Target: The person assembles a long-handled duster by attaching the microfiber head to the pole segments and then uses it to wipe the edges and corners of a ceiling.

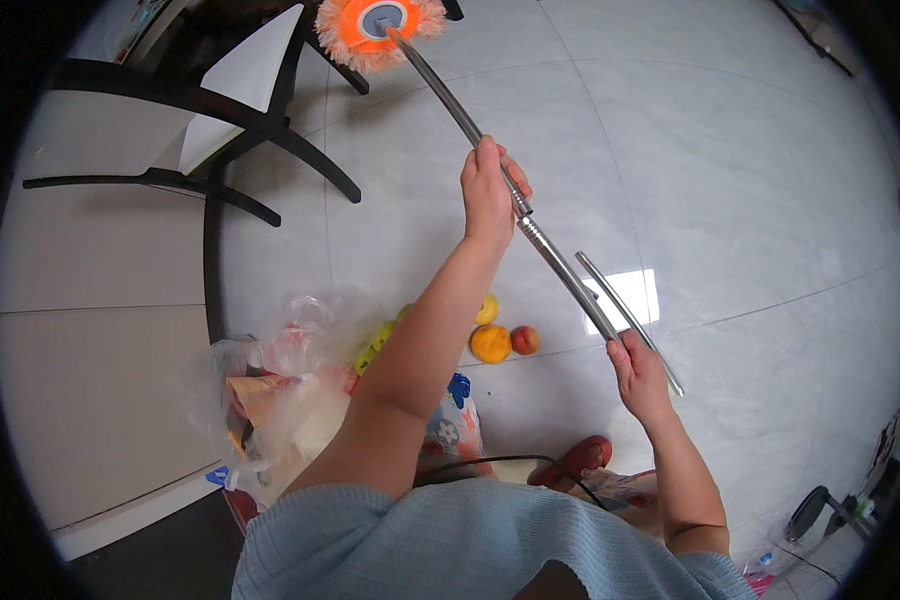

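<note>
My left hand (pixel 491 191) is closed around the upper part of a metal mop pole (pixel 442 94). At the pole's far end is a round mop head (pixel 381 26) with an orange plate and pale orange fringe. Just below my left hand, a joint shows between two pole sections. My right hand (pixel 640 375) grips the lower section (pixel 562 262). A thinner, separate-looking metal tube (pixel 622 300) lies alongside at my right hand; whether that hand holds it too, I cannot tell.
Black curved chair legs (pixel 270 131) stand at the upper left, beside a pale cabinet (pixel 105 360). Plastic bags (pixel 292 405) and yellow, orange and red fruit (pixel 490 344) lie on the tiled floor near my feet. A red shoe (pixel 589 456) and a dark cable (pixel 510 457) show below.
</note>
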### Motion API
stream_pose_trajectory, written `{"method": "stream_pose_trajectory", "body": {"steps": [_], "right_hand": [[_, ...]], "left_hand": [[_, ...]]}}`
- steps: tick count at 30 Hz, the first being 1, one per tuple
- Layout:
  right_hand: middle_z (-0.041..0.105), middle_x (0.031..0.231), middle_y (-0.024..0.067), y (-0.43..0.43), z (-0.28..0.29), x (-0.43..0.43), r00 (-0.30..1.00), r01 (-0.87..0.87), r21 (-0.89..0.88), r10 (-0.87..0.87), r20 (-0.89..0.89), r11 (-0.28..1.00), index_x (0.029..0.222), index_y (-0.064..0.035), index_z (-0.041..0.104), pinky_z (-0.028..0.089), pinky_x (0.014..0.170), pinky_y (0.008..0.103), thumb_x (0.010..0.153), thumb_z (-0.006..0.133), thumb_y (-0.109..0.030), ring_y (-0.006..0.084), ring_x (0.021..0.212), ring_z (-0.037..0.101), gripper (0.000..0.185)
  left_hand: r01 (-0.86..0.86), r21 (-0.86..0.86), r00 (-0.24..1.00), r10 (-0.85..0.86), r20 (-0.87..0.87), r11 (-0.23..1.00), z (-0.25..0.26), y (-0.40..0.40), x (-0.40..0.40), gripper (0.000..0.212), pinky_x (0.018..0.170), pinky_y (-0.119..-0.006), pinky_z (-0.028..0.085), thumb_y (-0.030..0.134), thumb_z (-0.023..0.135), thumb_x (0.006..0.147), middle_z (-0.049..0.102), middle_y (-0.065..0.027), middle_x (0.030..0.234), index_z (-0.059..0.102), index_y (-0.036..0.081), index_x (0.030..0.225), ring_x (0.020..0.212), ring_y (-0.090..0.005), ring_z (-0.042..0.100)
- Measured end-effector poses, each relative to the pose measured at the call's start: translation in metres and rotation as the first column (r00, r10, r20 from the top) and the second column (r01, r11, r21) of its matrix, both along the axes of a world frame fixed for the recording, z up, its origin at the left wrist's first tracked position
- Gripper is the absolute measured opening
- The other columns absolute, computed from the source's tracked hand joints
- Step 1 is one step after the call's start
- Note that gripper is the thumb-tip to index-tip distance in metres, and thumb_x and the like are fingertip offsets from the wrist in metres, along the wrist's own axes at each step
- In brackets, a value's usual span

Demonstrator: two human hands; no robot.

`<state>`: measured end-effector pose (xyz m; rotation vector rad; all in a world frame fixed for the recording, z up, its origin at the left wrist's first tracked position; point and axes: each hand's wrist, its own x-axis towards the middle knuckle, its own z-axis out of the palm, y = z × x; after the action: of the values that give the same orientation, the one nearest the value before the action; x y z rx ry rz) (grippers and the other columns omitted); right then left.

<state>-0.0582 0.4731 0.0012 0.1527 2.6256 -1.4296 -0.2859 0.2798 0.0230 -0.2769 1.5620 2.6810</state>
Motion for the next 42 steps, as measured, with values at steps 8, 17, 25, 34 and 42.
{"method": "stream_pose_trajectory", "body": {"steps": [8,17,25,34,42], "right_hand": [[0.048,0.060,0.0192,-0.022,-0.011,-0.008,0.999,0.025,0.073,-0.023,-0.032,0.997,0.083,-0.0024,0.047,0.039,0.052,0.0406,0.097,0.048,-0.038,0.0384,0.055,0.047,0.038],[0.039,0.053,-0.0013,-0.025,-0.001,-0.021,0.785,0.254,-0.754,0.326,0.526,0.606,0.081,-0.0079,0.051,0.025,0.037,0.0229,0.098,0.040,-0.050,0.0081,0.041,0.032,0.047],[0.048,0.060,0.0000,-0.035,-0.009,-0.026,0.944,0.123,-0.598,0.092,0.316,0.792,0.095,-0.0054,0.054,0.031,0.042,0.0210,0.100,0.043,-0.038,0.0071,0.045,0.037,0.035],[0.052,0.063,0.0059,-0.047,-0.029,-0.016,0.993,0.060,-0.076,-0.067,-0.099,0.995,0.100,-0.0025,0.054,0.041,0.053,0.0305,0.099,0.047,-0.033,0.0161,0.056,0.052,0.031],[0.053,0.065,0.0045,-0.044,-0.013,-0.025,0.811,0.162,-0.874,0.442,0.383,0.459,0.104,-0.0030,0.052,0.040,0.048,0.0228,0.099,0.029,-0.051,0.0127,0.048,0.044,0.054]], "left_hand": [[-0.114,-0.101,0.993,0.111,-0.028,0.988,-0.008,-0.010,-0.003,0.032,0.039,-0.029,0.038,0.037,0.041,0.098,0.047,-0.0059,0.059,0.040,0.006,0.090,0.045,-0.0171,0.049],[-0.060,-0.288,0.992,0.024,-0.126,0.956,0.000,-0.009,0.001,0.032,0.041,-0.028,0.038,0.034,0.039,0.100,0.046,-0.0044,0.056,0.038,0.009,0.080,0.045,-0.0147,0.046],[0.148,-0.115,0.985,-0.157,-0.068,0.982,0.005,-0.017,-0.003,0.026,0.053,-0.032,0.045,0.033,0.042,0.099,0.051,-0.0047,0.068,0.044,0.009,0.087,0.059,-0.0163,0.053],[0.018,0.294,0.991,-0.055,0.120,0.956,0.026,-0.031,-0.012,0.039,0.043,-0.021,0.023,0.050,0.045,0.096,0.031,0.0052,0.056,0.044,0.015,0.079,0.046,-0.0057,0.026],[0.345,0.460,0.936,-0.339,-0.099,0.818,0.045,-0.035,-0.012,0.044,0.036,-0.020,0.017,0.054,0.043,0.095,0.026,0.0069,0.052,0.045,0.017,0.071,0.041,-0.0048,0.019]]}}
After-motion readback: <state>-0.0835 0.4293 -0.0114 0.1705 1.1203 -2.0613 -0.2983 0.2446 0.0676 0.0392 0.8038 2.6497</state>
